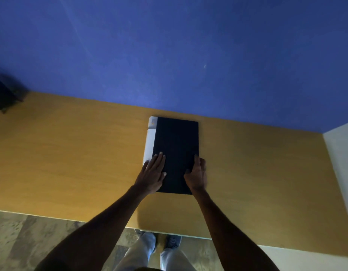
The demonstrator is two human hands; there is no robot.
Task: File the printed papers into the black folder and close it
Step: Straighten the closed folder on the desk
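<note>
The black folder [177, 145] lies flat and closed on the wooden table [71, 153], close to the blue wall. White printed papers [149, 141] stick out as a strip along its left edge. My left hand [152, 173] rests flat, fingers spread, on the folder's near left corner and the papers' edge. At the near right edge, my right hand [197, 174] curls over the folder, thumb on the cover and fingers around the side.
A dark object [5, 96] sits at the table's far left against the blue wall [169, 45]. A pale wall [341, 149] bounds the table on the right. The table's front edge runs just above my feet.
</note>
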